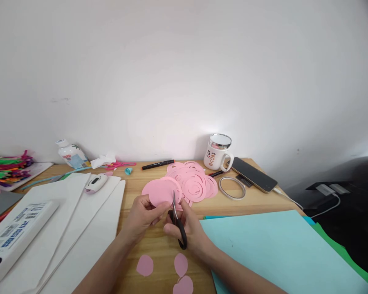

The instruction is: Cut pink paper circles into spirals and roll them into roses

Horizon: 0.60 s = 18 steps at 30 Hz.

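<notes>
My left hand (142, 215) pinches a round pink paper disc (161, 193) and holds it up over the wooden table (159, 249). My right hand (188, 230) grips black-handled scissors (177, 222), whose blades point up into the disc's right edge. Just behind the disc lies a pile of pink paper spirals (194, 180). Three small pink petal-shaped cut-outs (180, 264) lie on the table near my wrists.
White sheets (79, 228) and a white box (16, 237) lie at left. Teal paper (272, 249) over green paper is at right. At the back stand a mug (217, 153), phone (254, 174), tape ring (232, 188), black marker (158, 164), glue bottle (71, 154), pipe cleaners (7, 169).
</notes>
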{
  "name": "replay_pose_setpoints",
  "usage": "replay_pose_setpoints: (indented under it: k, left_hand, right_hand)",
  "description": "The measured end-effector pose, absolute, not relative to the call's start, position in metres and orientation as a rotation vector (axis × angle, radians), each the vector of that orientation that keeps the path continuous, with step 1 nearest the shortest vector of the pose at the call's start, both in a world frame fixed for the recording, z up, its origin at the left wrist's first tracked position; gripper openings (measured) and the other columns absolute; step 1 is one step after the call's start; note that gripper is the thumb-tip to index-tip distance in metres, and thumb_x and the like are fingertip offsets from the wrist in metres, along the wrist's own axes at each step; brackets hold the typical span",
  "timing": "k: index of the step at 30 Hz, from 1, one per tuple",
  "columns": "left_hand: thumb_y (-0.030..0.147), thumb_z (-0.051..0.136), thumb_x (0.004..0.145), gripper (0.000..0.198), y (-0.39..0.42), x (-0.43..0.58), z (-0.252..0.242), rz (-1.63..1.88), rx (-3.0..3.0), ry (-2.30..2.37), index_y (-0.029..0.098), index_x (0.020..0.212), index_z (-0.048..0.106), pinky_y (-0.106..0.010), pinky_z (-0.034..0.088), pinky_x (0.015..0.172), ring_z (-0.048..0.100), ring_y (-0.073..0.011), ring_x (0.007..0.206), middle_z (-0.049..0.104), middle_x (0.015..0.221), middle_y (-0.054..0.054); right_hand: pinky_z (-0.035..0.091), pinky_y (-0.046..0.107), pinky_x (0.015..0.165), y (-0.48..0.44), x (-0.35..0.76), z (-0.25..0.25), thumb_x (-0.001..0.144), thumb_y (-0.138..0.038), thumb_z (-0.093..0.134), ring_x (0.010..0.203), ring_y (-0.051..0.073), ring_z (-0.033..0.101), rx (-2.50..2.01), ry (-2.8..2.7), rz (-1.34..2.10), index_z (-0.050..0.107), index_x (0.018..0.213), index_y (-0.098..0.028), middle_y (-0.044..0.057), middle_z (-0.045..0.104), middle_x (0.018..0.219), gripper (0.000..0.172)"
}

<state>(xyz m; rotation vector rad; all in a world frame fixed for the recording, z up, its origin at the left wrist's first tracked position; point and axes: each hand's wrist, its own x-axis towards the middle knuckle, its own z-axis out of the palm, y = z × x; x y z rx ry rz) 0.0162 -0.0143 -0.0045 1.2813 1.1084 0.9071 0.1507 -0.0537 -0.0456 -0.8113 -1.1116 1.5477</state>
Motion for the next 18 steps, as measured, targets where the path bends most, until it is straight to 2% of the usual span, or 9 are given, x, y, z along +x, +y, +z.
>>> replay_pose_setpoints:
  k: [8, 18]
  left_hand:
    - [0.037, 0.070, 0.065, 0.037, -0.0130, 0.0136, -0.0063, 0.899, 1.298, 1.113, 0.016, 0.048, 0.044, -0.019, 0.017, 0.038, 0.026, -0.0036, 0.038, 0.035, 0.039, 0.007]
    - [0.038, 0.069, 0.065, 0.035, -0.0121, 0.0121, -0.0053, 0.890, 1.297, 1.090, 0.015, 0.051, 0.046, -0.019, 0.015, 0.038, 0.023, -0.0032, 0.039, 0.032, 0.041, 0.008]
  right_hand:
    - [0.023, 0.019, 0.046, -0.0551, 0.1499, -0.0423, 0.064, -0.037, 0.074, 0.052, 0.008, 0.031, -0.775, -1.090, 1.551, 0.040, 0.095, -0.022, -0.008, 0.042, 0.062, 0.049]
    - [0.028, 0.019, 0.045, -0.0549, 0.1493, -0.0476, 0.067, -0.034, 0.068, 0.048, 0.008, 0.033, -0.837, -1.109, 1.515, 0.041, 0.098, -0.023, -0.009, 0.041, 0.059, 0.042]
